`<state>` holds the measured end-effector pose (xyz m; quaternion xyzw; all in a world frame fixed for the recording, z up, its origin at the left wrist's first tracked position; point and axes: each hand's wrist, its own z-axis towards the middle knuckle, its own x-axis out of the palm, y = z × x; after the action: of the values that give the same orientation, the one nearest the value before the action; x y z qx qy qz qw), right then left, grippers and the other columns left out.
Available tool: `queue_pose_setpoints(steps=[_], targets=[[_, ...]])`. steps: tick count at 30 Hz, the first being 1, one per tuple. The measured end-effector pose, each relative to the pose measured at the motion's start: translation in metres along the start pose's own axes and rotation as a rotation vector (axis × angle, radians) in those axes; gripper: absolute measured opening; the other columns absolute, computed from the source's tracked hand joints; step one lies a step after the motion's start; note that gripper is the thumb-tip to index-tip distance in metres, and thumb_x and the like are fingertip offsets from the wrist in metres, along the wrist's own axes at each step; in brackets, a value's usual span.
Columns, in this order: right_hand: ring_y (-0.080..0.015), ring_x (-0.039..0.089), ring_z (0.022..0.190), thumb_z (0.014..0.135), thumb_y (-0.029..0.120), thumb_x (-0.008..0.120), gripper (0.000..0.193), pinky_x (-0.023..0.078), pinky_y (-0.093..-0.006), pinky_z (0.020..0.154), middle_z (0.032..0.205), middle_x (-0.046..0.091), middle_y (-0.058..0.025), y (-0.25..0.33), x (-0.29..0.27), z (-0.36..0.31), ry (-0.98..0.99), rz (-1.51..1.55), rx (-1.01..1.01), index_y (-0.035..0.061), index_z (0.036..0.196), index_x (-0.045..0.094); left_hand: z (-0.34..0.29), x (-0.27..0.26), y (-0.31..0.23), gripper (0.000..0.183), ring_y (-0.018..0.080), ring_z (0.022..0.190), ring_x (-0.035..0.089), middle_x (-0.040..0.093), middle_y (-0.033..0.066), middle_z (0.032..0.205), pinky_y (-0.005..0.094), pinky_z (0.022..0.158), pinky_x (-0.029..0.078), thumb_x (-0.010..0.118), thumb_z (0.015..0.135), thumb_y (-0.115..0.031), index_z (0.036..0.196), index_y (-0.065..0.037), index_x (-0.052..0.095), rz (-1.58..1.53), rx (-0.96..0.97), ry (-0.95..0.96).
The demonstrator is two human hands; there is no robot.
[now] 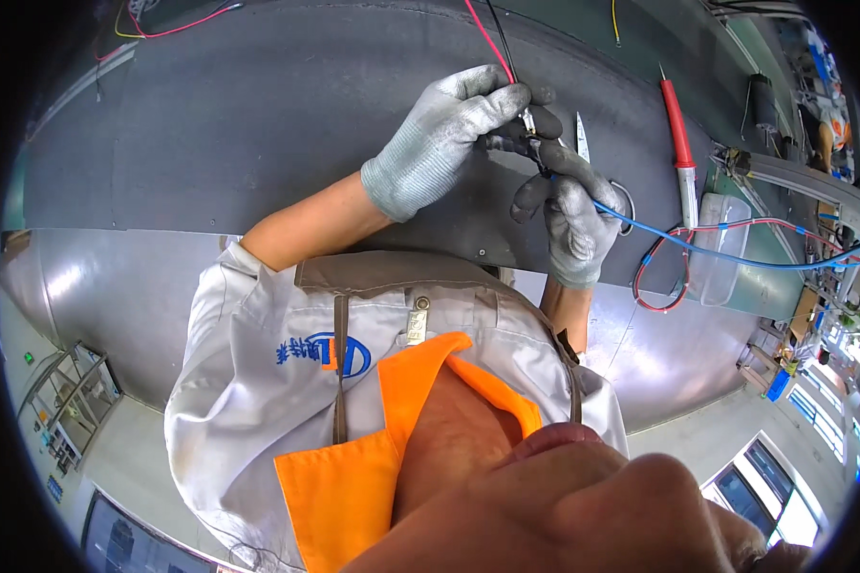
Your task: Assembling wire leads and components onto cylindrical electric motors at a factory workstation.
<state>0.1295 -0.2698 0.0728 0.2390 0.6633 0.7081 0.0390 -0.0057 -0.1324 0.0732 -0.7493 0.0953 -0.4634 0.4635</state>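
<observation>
My left hand [459, 129], in a pale grey glove with darkened fingertips, pinches a red wire [490, 40] and a black wire [499, 24] that come down from the far edge. Just below its fingers shows a small metallic end piece [527, 120]. My right hand [578, 215], gloved alike, is closed close beside it, its fingertips around a small dark part that is mostly hidden. A blue cable [678, 239] runs off to the right from this hand. Scissors [583, 138] show behind the right hand, blade above and handle ring beside it.
A soldering iron [680, 143] with a red and white handle lies on the dark worktop [258, 115] at the right. Near it are a clear plastic box [721, 250], a looped red-and-black cable [664, 307] and a metal rail [812, 177]. Thin wires [177, 31] lie far left.
</observation>
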Motion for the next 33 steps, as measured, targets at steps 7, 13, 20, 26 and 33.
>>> queue_pose_setpoints(steps=[7,13,20,26,33], targets=[[-0.0216,0.069,0.073,0.093,0.009,0.065,0.032,0.057,-0.0323,0.067,0.094,0.072,-0.0178,-0.007,0.024,0.009,-0.057,0.078,-0.172,-0.0112,0.118,0.066,-0.006,0.006,0.016,0.028,0.0103,0.066,0.055,0.061,0.001,0.082,0.0267,0.061,0.047,0.06,0.101,-0.027,0.117,-0.005,0.063,-0.209,-0.124,-0.023],[-0.0207,0.07,0.088,0.082,0.004,0.075,0.052,0.057,-0.0297,0.074,0.111,0.07,-0.0163,0.0,-0.01,0.029,0.054,-0.045,-0.09,-0.008,0.131,0.059,0.001,-0.021,0.027,0.032,0.0229,0.096,0.066,0.067,0.0145,0.112,0.0366,0.083,0.053,0.052,0.104,-0.026,0.123,-0.002,0.06,-0.337,-0.02,-0.039],[-0.045,0.065,0.096,0.093,0.035,0.067,0.053,0.052,-0.0492,0.082,0.105,0.069,-0.025,0.03,-0.275,0.032,-0.438,-1.698,-0.145,-0.0015,0.131,0.058,0.01,-0.048,0.011,0.036,0.0359,0.128,0.056,0.063,0.0202,0.129,0.051,0.109,0.044,0.054,0.103,-0.026,0.124,0.003,0.06,-0.293,0.112,0.078],[-0.0163,0.066,0.092,0.086,0.01,0.075,0.044,0.054,-0.0311,0.081,0.107,0.071,-0.0097,0.015,-0.234,0.071,-0.272,-1.126,-0.056,-0.0004,0.127,0.063,-0.001,-0.055,0.011,0.035,0.0355,0.125,0.057,0.062,0.0217,0.129,0.0503,0.11,0.043,0.061,0.099,-0.026,0.12,0.001,0.062,-0.333,0.193,0.105],[-0.0094,0.064,0.088,0.093,0.014,0.067,0.033,0.053,-0.0241,0.075,0.106,0.07,-0.0067,0.047,-0.1,0.171,0.028,-0.698,0.089,-0.0033,0.121,0.068,-0.008,-0.062,-0.007,0.039,0.0361,0.127,0.056,0.059,0.0222,0.132,0.0507,0.109,0.043,0.067,0.094,-0.03,0.12,-0.001,0.063,-0.32,0.231,0.21]])
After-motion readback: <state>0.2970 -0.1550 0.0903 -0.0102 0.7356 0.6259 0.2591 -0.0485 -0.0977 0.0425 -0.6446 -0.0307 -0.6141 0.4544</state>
